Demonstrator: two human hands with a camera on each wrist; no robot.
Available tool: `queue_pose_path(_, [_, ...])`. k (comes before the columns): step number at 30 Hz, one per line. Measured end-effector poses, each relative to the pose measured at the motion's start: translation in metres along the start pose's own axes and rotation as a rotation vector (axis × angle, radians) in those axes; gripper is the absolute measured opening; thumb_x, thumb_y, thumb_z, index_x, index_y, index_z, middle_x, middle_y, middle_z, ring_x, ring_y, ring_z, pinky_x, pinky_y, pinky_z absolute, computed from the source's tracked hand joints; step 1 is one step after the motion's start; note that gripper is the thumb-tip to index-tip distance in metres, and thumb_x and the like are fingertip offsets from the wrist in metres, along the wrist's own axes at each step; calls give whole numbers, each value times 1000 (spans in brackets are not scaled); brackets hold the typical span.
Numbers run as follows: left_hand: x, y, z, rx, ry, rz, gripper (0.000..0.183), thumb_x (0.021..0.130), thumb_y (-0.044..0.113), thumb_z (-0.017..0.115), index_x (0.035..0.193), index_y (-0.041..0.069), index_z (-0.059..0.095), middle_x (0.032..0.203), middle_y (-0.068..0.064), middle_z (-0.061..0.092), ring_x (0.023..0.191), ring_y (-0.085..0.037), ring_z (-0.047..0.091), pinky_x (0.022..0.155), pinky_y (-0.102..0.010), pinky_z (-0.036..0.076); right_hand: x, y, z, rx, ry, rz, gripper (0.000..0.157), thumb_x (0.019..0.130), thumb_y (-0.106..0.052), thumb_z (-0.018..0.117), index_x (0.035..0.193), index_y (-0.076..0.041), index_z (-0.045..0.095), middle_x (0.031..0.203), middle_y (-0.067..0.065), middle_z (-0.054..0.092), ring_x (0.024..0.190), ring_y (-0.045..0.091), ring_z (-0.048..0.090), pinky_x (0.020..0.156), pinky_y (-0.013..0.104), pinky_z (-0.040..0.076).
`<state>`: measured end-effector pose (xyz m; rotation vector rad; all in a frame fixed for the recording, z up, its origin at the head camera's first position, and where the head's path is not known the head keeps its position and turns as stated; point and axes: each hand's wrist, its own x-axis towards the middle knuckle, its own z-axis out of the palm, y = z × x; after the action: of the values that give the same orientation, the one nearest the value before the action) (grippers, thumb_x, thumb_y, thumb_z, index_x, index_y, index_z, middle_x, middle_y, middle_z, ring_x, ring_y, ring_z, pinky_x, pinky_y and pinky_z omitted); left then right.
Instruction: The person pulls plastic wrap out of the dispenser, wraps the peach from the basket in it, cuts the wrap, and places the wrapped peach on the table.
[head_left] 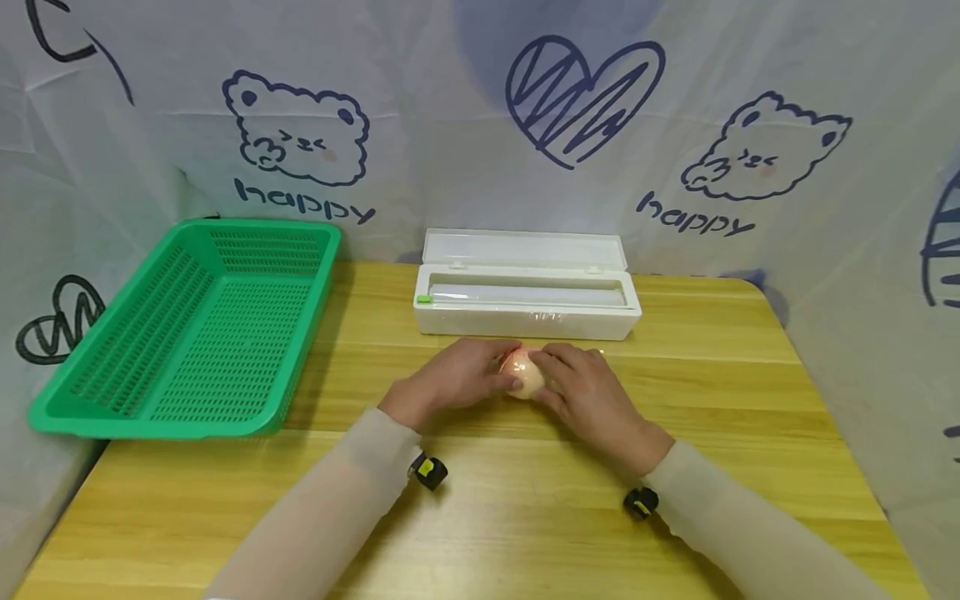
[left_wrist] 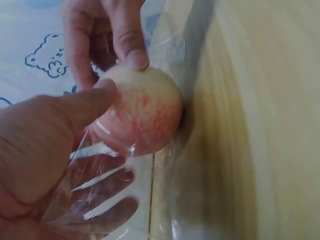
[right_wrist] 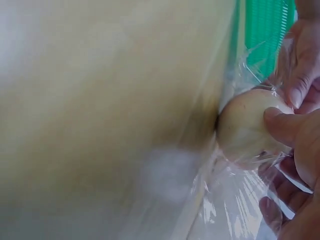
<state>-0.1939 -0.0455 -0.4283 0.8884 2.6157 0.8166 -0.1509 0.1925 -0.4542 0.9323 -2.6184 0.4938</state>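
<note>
A pale peach (head_left: 522, 372) with a red blush (left_wrist: 140, 117) sits on the tabletop between the two hands, in front of the white box. Clear cling film (right_wrist: 232, 200) lies under the peach and spreads out around it, creased and shiny. My left hand (head_left: 468, 372) holds the peach from the left, its thumb on the fruit and its fingers seen through the film. From the right, my right hand (head_left: 588, 396) grips the peach, with the thumb (right_wrist: 285, 125) pressed on its pale side and the other fingers curled behind film.
A white cling film dispenser box (head_left: 525, 321) stands just behind the hands, its lid (head_left: 525, 248) raised and a green cutter slide (head_left: 424, 298) at its left end. To the left is a green plastic basket (head_left: 288, 408). A white cloth with drawings hangs behind the wooden table (head_left: 517, 517).
</note>
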Motion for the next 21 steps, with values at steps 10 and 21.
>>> queue_pose_path(10, [-21, 3, 20, 344, 447, 171, 30, 98, 33, 77, 123, 15, 73, 121, -5, 72, 119, -30, 62, 101, -49, 50, 14, 6, -7, -2, -111, 93, 52, 93, -27, 83, 137, -4, 67, 129, 14, 68, 118, 34, 66, 97, 55, 52])
queue_pose_path(21, [-12, -2, 42, 411, 409, 277, 47, 87, 15, 84, 127, 11, 59, 130, -13, 62, 120, -31, 61, 106, -47, 51, 23, 18, -8, 136, -166, 169, 54, 95, -28, 80, 140, -3, 64, 135, 14, 65, 126, 34, 63, 108, 53, 50])
